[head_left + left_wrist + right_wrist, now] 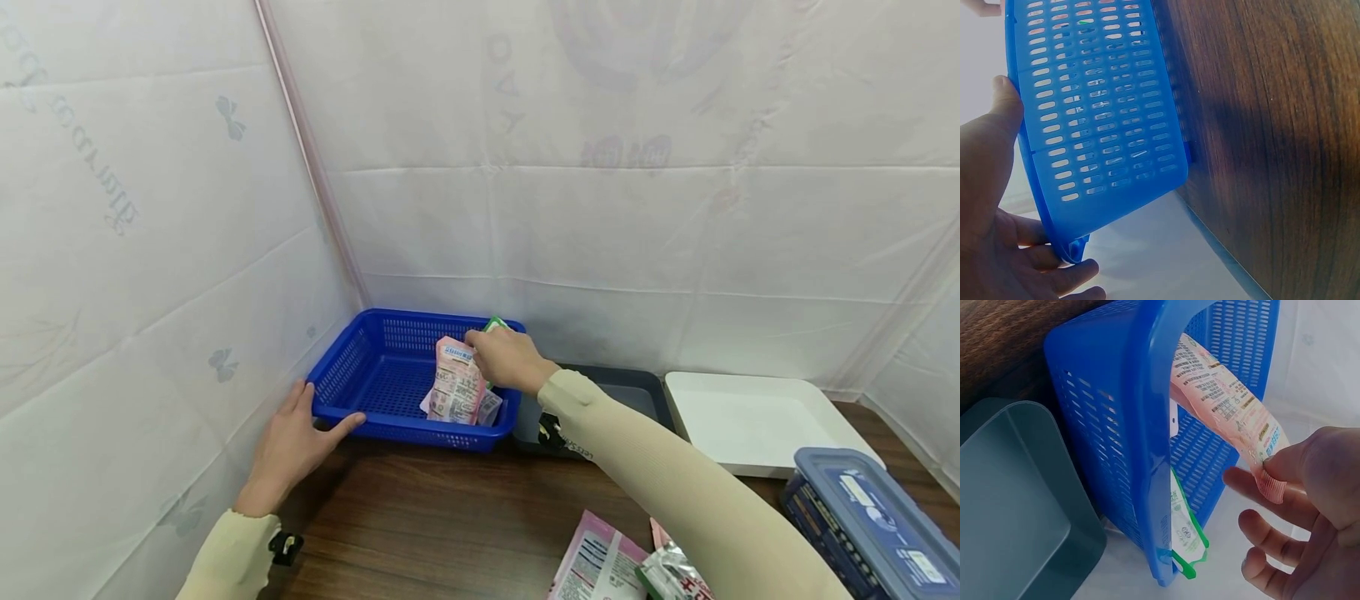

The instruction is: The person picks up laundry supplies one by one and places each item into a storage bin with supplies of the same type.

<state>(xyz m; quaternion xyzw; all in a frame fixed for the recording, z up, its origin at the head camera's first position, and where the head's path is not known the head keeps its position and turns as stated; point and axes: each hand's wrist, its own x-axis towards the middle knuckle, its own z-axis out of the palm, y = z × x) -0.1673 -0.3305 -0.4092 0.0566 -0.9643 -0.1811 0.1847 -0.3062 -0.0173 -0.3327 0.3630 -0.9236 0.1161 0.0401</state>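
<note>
A blue plastic basket [397, 367] with slotted walls stands on the table at the left. At its near left corner, my left hand [288, 450] holds the rim, thumb along the front edge and fingers around the side. Over the basket's right part, my right hand [506, 358] pinches the top end of a pink printed pouch [457, 387] between thumb and finger. The pouch hangs tilted inside the basket, its lower end hidden by the wall in the right wrist view. A green-and-white packet [1186, 528] leans inside, near the basket's end.
Right of the basket lies a dark grey tray [626, 392], then a white tray [750, 417]. A lidded blue box [873, 525] stands at the near right. A pink packet [600, 562] and a silver packet [675, 575] lie at the front. White sheeting [600, 225] rises behind.
</note>
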